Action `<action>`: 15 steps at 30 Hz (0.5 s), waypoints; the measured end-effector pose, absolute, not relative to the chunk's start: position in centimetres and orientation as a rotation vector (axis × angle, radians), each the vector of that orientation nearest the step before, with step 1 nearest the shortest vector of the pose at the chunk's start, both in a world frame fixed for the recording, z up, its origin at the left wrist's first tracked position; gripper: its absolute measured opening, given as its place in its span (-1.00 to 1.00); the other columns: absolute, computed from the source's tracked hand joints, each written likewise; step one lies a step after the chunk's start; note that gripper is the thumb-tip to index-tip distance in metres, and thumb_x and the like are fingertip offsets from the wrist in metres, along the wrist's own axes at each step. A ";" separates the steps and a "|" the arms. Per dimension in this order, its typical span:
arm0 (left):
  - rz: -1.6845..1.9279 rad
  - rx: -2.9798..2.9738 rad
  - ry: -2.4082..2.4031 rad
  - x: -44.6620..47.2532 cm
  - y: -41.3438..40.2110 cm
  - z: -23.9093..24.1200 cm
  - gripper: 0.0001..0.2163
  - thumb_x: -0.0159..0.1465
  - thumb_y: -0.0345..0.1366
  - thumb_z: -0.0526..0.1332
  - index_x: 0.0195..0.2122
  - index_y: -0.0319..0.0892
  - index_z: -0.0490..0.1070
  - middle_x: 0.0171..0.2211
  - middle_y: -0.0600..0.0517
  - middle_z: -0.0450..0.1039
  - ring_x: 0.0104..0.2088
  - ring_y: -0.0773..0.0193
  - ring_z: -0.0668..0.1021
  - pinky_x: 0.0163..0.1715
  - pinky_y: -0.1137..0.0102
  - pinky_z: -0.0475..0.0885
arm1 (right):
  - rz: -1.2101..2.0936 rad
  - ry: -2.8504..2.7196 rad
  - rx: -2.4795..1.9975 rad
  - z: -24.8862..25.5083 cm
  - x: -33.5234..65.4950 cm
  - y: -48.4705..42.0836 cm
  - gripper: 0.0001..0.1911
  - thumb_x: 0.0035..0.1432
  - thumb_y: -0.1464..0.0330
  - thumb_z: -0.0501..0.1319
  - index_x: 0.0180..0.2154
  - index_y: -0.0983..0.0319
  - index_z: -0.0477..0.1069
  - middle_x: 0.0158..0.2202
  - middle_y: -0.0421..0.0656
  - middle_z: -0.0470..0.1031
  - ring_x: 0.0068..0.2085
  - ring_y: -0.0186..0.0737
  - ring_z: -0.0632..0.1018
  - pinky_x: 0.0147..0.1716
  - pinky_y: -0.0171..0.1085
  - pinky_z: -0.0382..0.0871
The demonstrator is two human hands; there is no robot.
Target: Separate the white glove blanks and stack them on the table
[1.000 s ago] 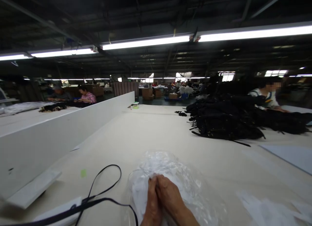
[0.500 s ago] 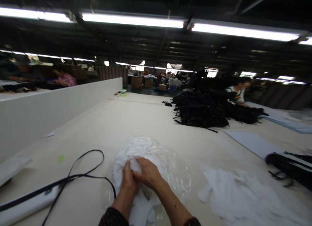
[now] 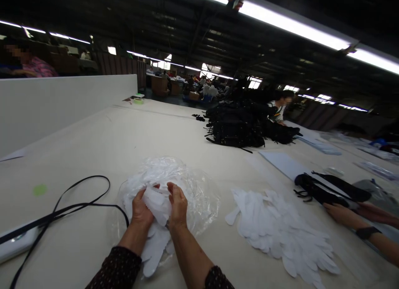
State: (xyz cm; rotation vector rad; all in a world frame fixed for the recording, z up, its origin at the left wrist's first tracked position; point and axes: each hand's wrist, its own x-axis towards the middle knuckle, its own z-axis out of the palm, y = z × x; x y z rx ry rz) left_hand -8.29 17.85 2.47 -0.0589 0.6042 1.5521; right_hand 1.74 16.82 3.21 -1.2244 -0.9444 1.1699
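white cloth (image 3: 158,204): left hand (image 3: 142,212) is grasping it in fingers (image 3: 139,196) above plastic bag (image 3: 200,197); right hand (image 3: 179,208) is hovering above bag, fingers curled, hold unclear.

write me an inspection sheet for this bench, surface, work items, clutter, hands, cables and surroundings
Surface: pale table, green patch at left.
Job's things: white piece held over clear plastic; glove-shaped white pieces piled to the right.
Clutter: black heap farther back, green roll.
Hands: left hand holds the white piece; right hand at its edge, grip unclear.
Cables: black cord or strap looped at left.
Surroundings: white partition, strip lights, co-worker's hands at a black item.
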 end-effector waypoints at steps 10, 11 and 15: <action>1.528 -0.175 0.700 -10.4 18.3 2.1 -0.87 0.21 -0.52 0.20 -0.30 -0.21 0.50 -0.41 0.04 0.61 -0.38 0.29 0.65 -0.26 0.41 0.60 | 1.055 -0.939 -1.230 3.4 5.0 16.3 -0.55 0.20 0.08 0.11 -0.03 0.20 0.49 0.08 -0.09 0.53 0.14 -0.15 0.48 0.16 -0.19 0.30; 1.544 -0.178 0.702 -10.5 18.4 2.0 -0.86 0.22 -0.52 0.18 -0.28 -0.20 0.50 -0.39 0.04 0.62 -0.36 0.30 0.65 -0.24 0.41 0.60 | 1.060 -0.881 -1.236 3.0 5.3 16.1 -0.56 0.19 0.08 0.13 -0.03 0.19 0.49 0.08 -0.09 0.53 0.14 -0.14 0.48 0.15 -0.18 0.30; 1.577 -0.165 0.709 -10.5 18.7 2.3 -0.83 0.27 -0.50 0.11 -0.29 -0.26 0.51 -0.39 -0.02 0.63 -0.37 0.27 0.66 -0.27 0.40 0.61 | 1.145 -0.661 -1.160 1.7 4.6 15.8 -0.55 0.11 0.07 0.23 -0.05 0.19 0.52 0.06 -0.09 0.55 0.13 -0.09 0.49 0.11 -0.18 0.35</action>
